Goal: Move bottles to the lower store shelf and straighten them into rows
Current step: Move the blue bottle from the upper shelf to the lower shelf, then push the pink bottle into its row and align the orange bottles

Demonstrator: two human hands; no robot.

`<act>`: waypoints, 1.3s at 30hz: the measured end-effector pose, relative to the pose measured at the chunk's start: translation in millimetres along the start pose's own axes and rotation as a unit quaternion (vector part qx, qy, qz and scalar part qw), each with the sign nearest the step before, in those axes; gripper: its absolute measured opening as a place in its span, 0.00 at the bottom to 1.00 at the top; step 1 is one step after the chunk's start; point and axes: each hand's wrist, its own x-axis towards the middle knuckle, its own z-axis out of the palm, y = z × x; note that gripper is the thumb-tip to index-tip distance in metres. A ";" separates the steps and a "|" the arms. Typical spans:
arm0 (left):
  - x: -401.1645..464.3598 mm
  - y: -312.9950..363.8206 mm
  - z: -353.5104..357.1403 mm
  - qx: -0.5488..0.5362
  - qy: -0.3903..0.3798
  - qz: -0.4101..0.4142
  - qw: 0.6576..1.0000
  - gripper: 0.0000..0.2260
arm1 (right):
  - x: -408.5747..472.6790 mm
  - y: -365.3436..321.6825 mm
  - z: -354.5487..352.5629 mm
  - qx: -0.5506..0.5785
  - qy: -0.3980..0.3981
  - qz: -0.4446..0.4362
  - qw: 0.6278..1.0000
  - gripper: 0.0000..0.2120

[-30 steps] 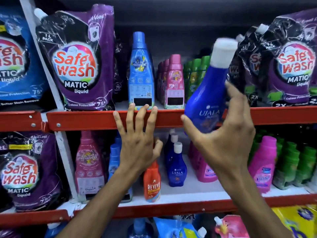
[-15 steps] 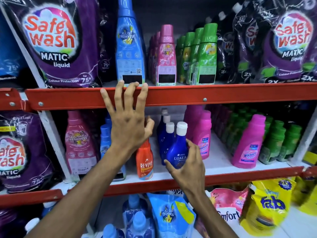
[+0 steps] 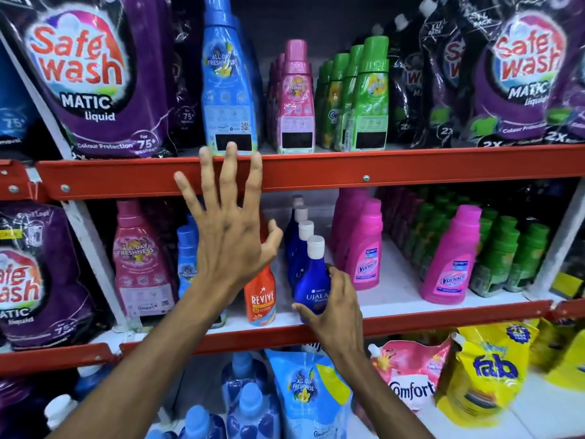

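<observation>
Right hand (image 3: 335,315) grip wrapped around the lower body of the front blue Ujala bottle (image 3: 311,280), thumb on its left side, fingers curled round the right. Bottle upright on the lower shelf (image 3: 395,293), at the front of a single-file row of matching blue bottles (image 3: 299,239) with white caps. Orange Revive bottle (image 3: 260,296) just beside it on the left, pink Vanish bottles (image 3: 364,248) to the right. Left hand (image 3: 231,236) grip wide open, fingers spread, holding nothing; fingertips (image 3: 228,153) reach the red front rail of the upper shelf (image 3: 380,169), contact hard to confirm.
</observation>
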 end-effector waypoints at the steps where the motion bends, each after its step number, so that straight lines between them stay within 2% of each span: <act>1: -6.5 6.6 -1.5 -0.009 -0.002 -0.003 1.000 0.43 | -0.9 2.0 -4.3 0.003 -0.005 -0.004 1.000 0.46; 3: -24.3 22.5 -1.6 -0.028 -0.002 0.008 1.000 0.41 | -3.5 7.8 -15.7 0.010 0.003 -0.015 1.000 0.44; 6: -59.1 50.6 9.3 -0.073 -0.017 0.066 0.995 0.38 | -7.8 26.4 -37.9 0.005 0.065 -0.041 0.997 0.34; 9: -94.9 80.0 32.3 -0.135 -0.087 0.129 0.978 0.37 | -4.5 56.3 -59.8 -0.029 0.126 -0.023 0.991 0.30; 12: -124.0 108.8 56.6 -0.163 -0.188 0.164 0.955 0.36 | 3.1 92.6 -81.6 -0.053 0.169 0.028 0.984 0.32; 15: -141.4 127.0 78.2 -0.176 -0.236 0.181 0.938 0.35 | 10.5 126.9 -101.1 -0.071 0.193 0.094 0.974 0.37; 19: -153.8 134.9 98.4 -0.177 -0.273 0.174 0.930 0.34 | 24.1 160.9 -116.8 -0.067 0.179 0.156 0.969 0.46; 23: -165.2 136.9 108.9 -0.166 -0.290 0.161 0.929 0.33 | 39.7 177.7 -118.9 -0.055 0.138 0.194 0.970 0.50; 32: -174.5 135.3 106.4 -0.153 -0.311 0.137 0.928 0.31 | 65.1 183.4 -131.2 -0.064 0.151 0.247 0.955 0.38; 39: -176.4 123.0 106.6 -0.158 -0.321 0.124 0.925 0.29 | 50.6 157.8 -123.3 -0.054 0.120 0.209 0.969 0.39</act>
